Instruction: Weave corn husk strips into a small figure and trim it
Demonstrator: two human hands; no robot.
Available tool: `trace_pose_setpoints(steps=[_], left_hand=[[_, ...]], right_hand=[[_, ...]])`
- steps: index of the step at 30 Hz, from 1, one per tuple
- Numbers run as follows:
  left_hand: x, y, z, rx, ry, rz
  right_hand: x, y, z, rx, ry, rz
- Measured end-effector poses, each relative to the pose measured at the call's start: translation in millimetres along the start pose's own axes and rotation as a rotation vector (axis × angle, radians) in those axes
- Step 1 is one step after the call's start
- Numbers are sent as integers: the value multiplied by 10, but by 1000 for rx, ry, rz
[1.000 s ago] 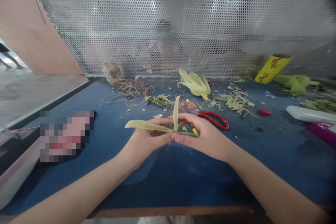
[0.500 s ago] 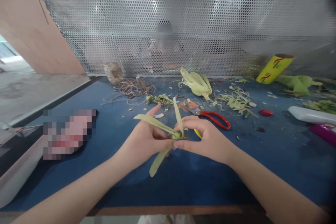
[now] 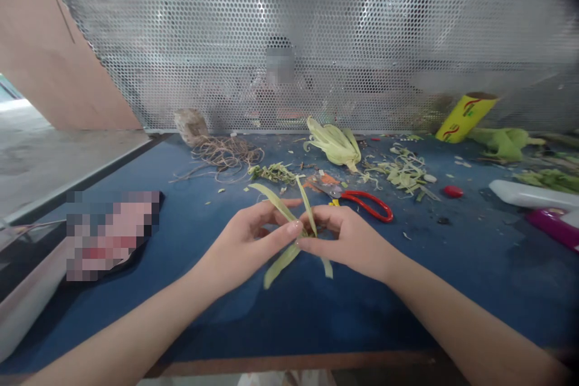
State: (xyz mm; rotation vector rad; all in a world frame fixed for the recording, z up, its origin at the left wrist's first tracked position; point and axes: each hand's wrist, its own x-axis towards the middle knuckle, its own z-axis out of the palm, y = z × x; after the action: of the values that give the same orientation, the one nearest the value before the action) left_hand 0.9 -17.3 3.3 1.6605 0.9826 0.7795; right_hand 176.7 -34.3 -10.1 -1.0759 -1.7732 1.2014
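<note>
Pinching thin, pale-green, leafy strips [image 3: 307,208] near their crossing with the bare left hand [image 3: 253,238] and bare right hand [image 3: 350,241], above the flat blue tabletop [image 3: 353,319], and perhaps risking splits from uneven pulling or slippage from too loose a grip.
</note>
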Motion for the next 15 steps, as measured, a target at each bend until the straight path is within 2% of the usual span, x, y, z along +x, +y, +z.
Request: trace_pose_setpoints(steps=[4, 11, 13, 15], left_hand=[[22, -21, 3, 164, 133, -3], [40, 38, -52, 292, 328, -20], [49, 51, -73, 264, 348, 1], [60, 45, -69, 188, 308, 4]], right_hand=[[-4, 1, 14, -18, -18, 1], [12, -21, 32, -37, 4, 7], [7, -21, 31, -45, 3, 2], [4, -14, 24, -29, 4, 9]])
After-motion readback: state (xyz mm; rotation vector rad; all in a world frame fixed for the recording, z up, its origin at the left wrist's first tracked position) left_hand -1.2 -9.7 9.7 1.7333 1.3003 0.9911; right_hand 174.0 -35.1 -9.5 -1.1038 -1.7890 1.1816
